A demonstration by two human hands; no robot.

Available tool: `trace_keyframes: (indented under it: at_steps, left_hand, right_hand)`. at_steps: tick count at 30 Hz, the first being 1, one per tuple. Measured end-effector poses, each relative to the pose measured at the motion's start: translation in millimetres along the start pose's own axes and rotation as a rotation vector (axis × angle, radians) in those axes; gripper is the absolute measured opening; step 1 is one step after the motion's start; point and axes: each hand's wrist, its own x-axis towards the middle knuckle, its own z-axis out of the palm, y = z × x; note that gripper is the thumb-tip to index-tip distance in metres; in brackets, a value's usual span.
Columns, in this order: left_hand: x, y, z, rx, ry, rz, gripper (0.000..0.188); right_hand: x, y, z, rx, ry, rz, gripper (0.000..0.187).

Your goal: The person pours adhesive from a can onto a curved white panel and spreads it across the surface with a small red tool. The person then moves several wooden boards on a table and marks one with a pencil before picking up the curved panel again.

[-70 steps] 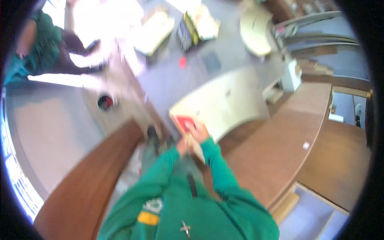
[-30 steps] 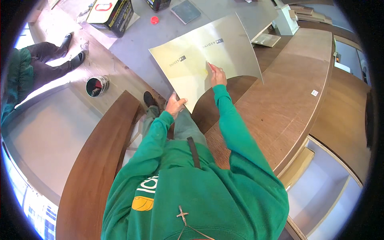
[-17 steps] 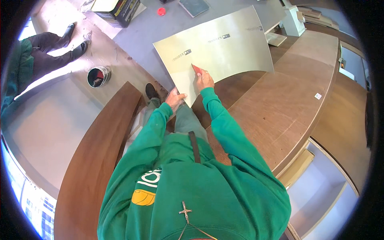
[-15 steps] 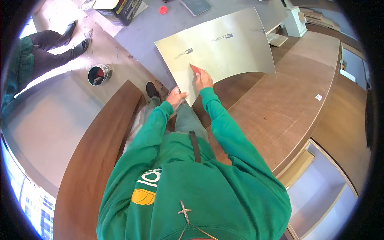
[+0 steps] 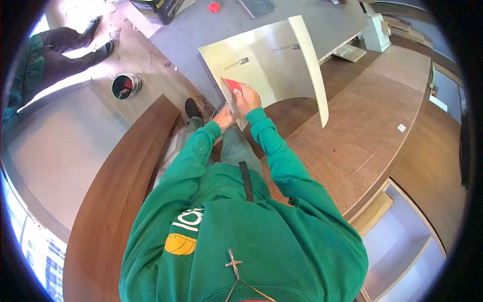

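We have a thin cream sheet (image 5: pixel 261 73) in front of us, its right side curling up, over the near part of the grey worktop (image 5: pixel 183 43). Our right hand (image 5: pixel 246 99) has its grip closed around a flat red tool (image 5: pixel 232 84) at the sheet's left edge. Our left hand (image 5: pixel 224 117) keeps a closed grip on the sheet's near left corner — fingertips partly hidden. To our right runs a brown panel (image 5: pixel 372 121); to our left, a curved brown board (image 5: pixel 118 196) — beyond it, a bucket (image 5: pixel 135 79).
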Motion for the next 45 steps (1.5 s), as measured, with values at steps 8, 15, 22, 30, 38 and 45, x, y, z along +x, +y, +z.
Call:
trace_keyframes:
  at_steps: [8,15,22,30,38,45]
  left_hand:
    - [-3,9,4,-0.018,-0.059,0.044,0.053]
    - [-16,25,15,-0.265,-0.056,-0.133,0.052]
    - [-14,37,25,-0.162,-0.097,-0.133,0.056]
    - [-12,39,38,-0.227,-0.029,-0.13,0.057]
    - [-7,36,35,-0.182,-0.029,-0.107,0.059]
    - [-7,41,49,-0.314,-0.014,-0.083,0.06]
  right_hand:
    - [6,-36,-10,0.256,-0.085,-0.149,0.031]
    - [12,59,-103,0.402,0.278,0.033,0.033]
    - [-9,141,-99,-0.016,0.384,0.035,0.032]
    - [-36,142,-63,-0.166,0.104,0.022,0.034]
    - [-15,174,-87,-0.254,0.295,0.054,0.033]
    - [-37,183,-37,-0.376,0.195,0.086,0.034]
